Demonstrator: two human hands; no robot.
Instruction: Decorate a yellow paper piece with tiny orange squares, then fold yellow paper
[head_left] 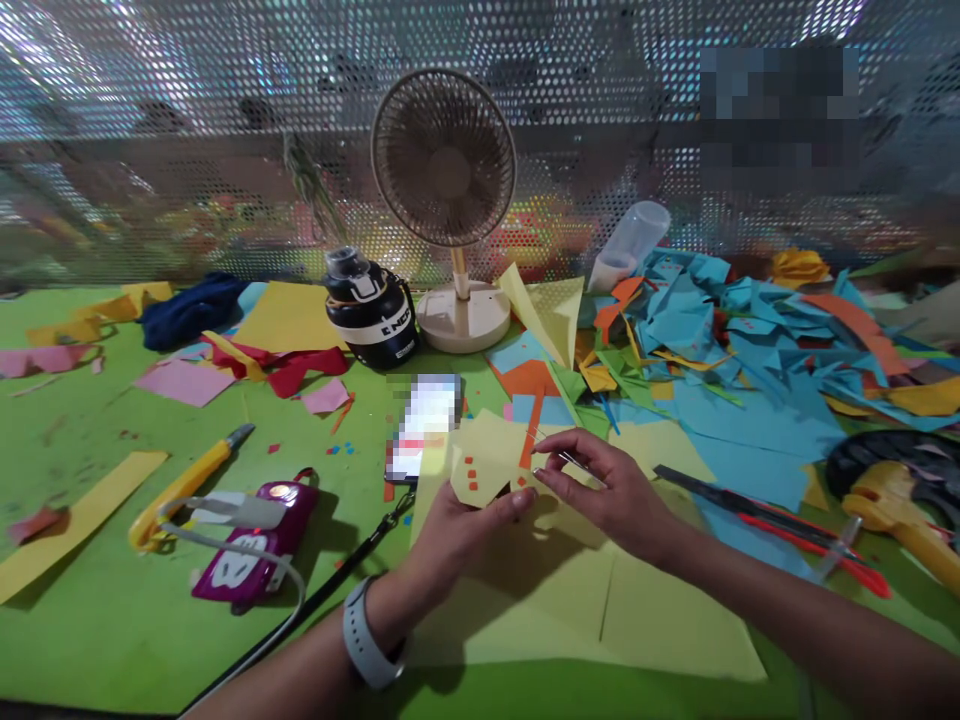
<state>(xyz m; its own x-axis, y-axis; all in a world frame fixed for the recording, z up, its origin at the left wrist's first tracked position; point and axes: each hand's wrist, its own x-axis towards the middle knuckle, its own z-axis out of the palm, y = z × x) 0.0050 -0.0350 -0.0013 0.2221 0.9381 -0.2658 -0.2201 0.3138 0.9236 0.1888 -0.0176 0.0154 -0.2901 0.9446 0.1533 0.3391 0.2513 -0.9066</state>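
My left hand is closed on a small piece of pale yellow paper, held up between thumb and fingers. Several tiny orange paper squares sit on its left part, and another orange bit is near my left thumb. Just to the right, my right hand pinches thin metal tweezers, whose tips point left towards the paper. An orange paper strip shows behind the tips; I cannot tell whether they touch it. Larger yellow sheets lie under both hands.
A phone lies behind my left hand, near a fan and black bottle. Purple power bank and yellow cutter are left. Right are a black-and-red cutter, tape roll and blue paper scraps.
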